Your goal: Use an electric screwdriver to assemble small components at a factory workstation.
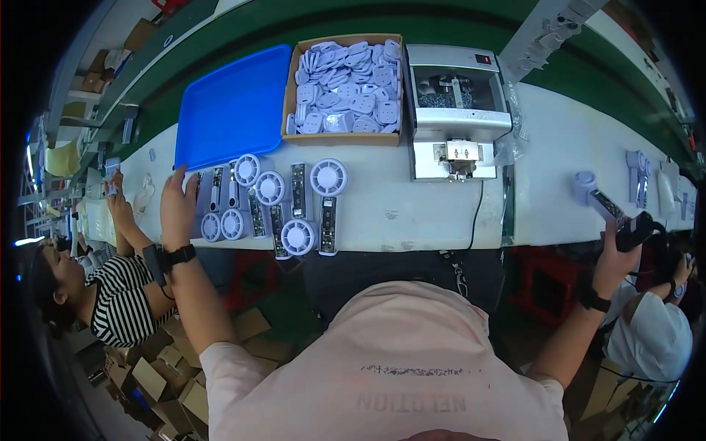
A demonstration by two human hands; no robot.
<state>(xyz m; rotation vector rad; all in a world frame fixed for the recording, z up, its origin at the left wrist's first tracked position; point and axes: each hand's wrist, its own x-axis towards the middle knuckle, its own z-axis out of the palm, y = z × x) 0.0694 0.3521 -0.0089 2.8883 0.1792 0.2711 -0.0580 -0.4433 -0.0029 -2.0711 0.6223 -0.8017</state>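
My left hand (pixel 177 208) is at the left end of a row of white handheld fans (pixel 298 237), next to the lower corner of a blue tray (pixel 235 106). Its fingers are stretched and apart, and nothing shows in them. The fans lie side by side, round heads pointing alternately near and far, with circuit boards showing in several handles. Far to the right, my right hand (pixel 615 257) appears closed on the handle end of another fan (pixel 586 182), tilted, its circuit board exposed. A black object (pixel 637 232) beside that hand partly hides the grip; its kind is unclear.
Behind the fans stands a cardboard box (pixel 346 140) heaped with white plastic parts. A silver machine (pixel 460 110) with a cable sits right of it. More fans (pixel 638 176) lie at far right. Co-workers sit on both sides, one in a striped top (pixel 121 301). Cartons (pixel 165 371) crowd the floor.
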